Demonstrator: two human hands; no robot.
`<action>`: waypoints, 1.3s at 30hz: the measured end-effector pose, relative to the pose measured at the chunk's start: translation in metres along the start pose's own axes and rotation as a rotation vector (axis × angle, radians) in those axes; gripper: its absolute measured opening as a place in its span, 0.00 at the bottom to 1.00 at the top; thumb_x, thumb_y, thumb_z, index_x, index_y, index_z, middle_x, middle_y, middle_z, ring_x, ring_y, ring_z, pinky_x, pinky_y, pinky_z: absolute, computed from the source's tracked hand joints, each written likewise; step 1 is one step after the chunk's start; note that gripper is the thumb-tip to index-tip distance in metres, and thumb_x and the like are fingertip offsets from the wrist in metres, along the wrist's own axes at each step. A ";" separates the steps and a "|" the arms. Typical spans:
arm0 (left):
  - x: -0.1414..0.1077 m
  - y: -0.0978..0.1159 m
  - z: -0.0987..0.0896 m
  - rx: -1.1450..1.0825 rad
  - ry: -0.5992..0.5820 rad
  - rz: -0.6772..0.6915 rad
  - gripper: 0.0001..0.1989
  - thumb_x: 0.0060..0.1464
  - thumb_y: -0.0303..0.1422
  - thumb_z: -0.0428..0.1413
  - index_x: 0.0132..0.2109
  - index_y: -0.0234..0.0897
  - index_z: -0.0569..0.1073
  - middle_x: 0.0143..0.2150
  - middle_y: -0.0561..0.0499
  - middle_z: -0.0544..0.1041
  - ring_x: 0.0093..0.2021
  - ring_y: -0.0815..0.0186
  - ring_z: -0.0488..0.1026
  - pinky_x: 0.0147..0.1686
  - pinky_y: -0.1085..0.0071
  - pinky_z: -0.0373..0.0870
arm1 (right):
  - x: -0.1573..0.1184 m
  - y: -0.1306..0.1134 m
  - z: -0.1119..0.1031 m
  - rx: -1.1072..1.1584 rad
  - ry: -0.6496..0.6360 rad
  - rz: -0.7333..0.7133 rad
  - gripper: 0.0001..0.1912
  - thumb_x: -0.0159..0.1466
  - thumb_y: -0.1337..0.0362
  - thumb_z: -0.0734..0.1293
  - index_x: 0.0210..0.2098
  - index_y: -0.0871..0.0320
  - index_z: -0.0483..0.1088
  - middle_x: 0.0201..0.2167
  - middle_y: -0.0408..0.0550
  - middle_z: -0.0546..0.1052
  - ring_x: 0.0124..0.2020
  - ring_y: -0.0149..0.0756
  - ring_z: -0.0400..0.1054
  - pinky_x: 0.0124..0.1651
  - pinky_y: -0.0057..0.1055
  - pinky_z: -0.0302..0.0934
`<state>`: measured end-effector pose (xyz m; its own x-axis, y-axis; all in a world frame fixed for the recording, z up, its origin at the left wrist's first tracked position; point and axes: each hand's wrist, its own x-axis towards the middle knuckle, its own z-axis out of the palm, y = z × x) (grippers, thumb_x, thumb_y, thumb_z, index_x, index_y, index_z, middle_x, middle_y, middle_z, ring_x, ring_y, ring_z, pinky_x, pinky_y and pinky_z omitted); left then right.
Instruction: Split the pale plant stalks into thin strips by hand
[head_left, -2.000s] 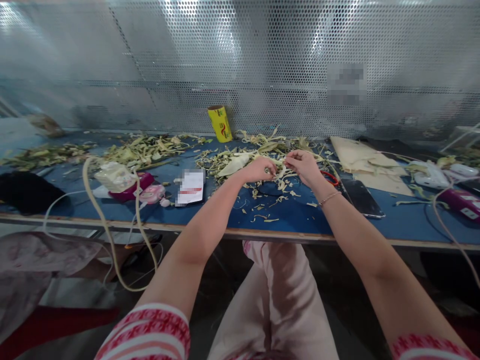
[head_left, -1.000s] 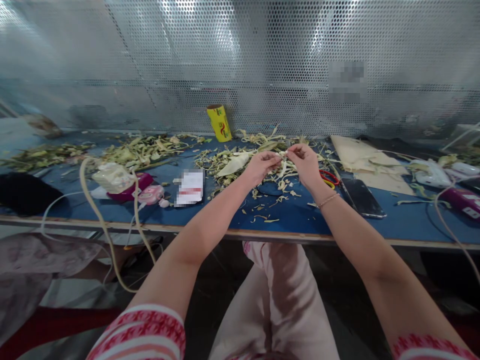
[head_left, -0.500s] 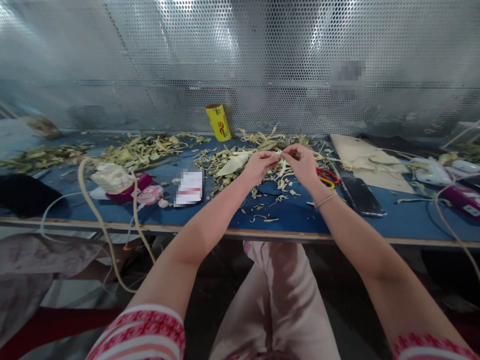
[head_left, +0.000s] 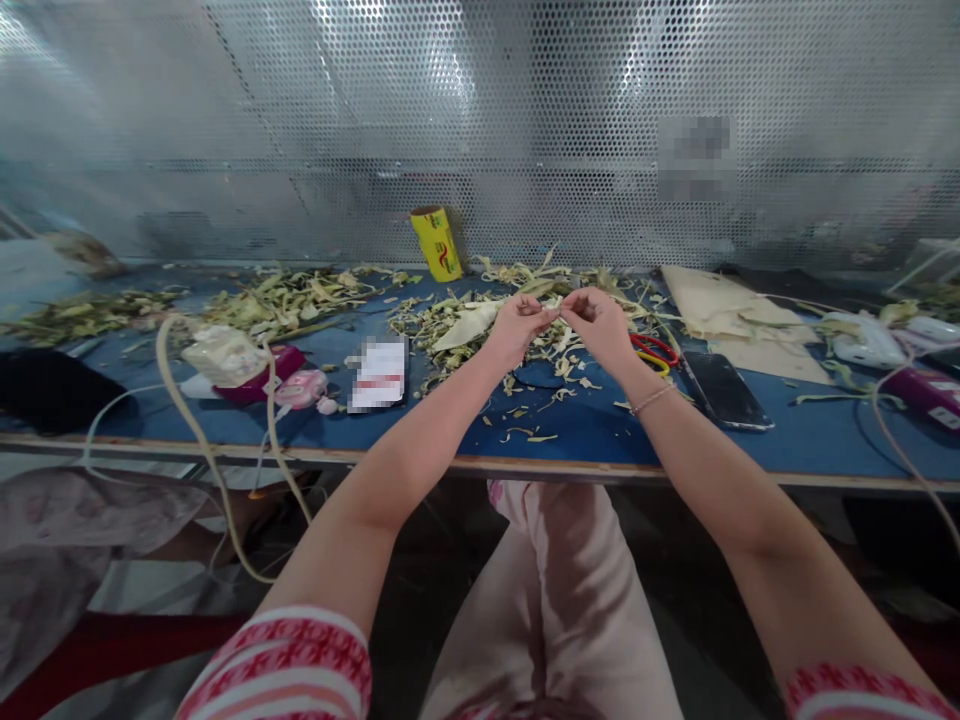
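Over a pile of pale green plant scraps (head_left: 420,325) on the blue table, my left hand (head_left: 519,325) and my right hand (head_left: 598,322) meet at the fingertips. Both are pinched closed; something small and pale shows between them, too small to name. A broad pale leaf (head_left: 471,325) lies just left of my left hand. Beside my right wrist are a red ring and a yellow ring (head_left: 654,352), with a black phone (head_left: 724,390) to their right.
A yellow tube (head_left: 436,244) stands by the perforated metal screen (head_left: 495,120). Left are a white card (head_left: 380,374), a purple device (head_left: 259,375) and a beige hose (head_left: 196,425). Cardboard (head_left: 712,310) lies right. A person's leg (head_left: 97,510) shows at lower left.
My hands have shifted very slightly, with the fingertips still together. The things on the table have stayed where they were.
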<state>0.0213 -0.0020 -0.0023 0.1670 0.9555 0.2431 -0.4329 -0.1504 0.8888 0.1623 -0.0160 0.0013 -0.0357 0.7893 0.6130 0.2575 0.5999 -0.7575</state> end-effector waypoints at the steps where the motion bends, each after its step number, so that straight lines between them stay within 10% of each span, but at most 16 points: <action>1: 0.000 0.000 0.000 -0.004 -0.005 0.001 0.19 0.39 0.24 0.65 0.29 0.36 0.60 0.21 0.61 0.67 0.27 0.76 0.71 0.35 0.76 0.68 | 0.000 0.000 0.000 0.001 -0.007 -0.004 0.04 0.55 0.65 0.67 0.31 0.56 0.67 0.27 0.41 0.71 0.29 0.29 0.64 0.36 0.29 0.61; 14: 0.002 0.001 0.000 0.010 -0.031 -0.008 0.15 0.42 0.23 0.62 0.31 0.36 0.62 0.24 0.60 0.66 0.27 0.76 0.69 0.36 0.74 0.66 | 0.003 0.000 0.000 0.098 -0.014 0.084 0.11 0.49 0.65 0.71 0.31 0.56 0.66 0.26 0.41 0.69 0.28 0.29 0.66 0.35 0.29 0.63; 22: 0.001 0.010 -0.006 0.095 -0.089 -0.106 0.15 0.41 0.20 0.59 0.33 0.36 0.60 0.22 0.60 0.69 0.23 0.75 0.70 0.31 0.74 0.67 | 0.001 -0.003 -0.009 -0.057 -0.106 -0.056 0.16 0.52 0.64 0.71 0.42 0.52 0.72 0.44 0.49 0.71 0.35 0.34 0.69 0.38 0.32 0.67; 39: -0.001 0.009 -0.008 0.187 -0.173 -0.136 0.21 0.40 0.22 0.63 0.35 0.36 0.59 0.24 0.59 0.72 0.25 0.73 0.72 0.34 0.72 0.68 | 0.006 0.003 -0.023 -0.419 -0.240 -0.332 0.07 0.61 0.65 0.65 0.32 0.57 0.76 0.30 0.48 0.77 0.33 0.35 0.68 0.38 0.33 0.62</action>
<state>0.0101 -0.0019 0.0019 0.3682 0.9149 0.1655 -0.2278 -0.0838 0.9701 0.1852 -0.0131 0.0080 -0.3852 0.6049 0.6970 0.5535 0.7558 -0.3500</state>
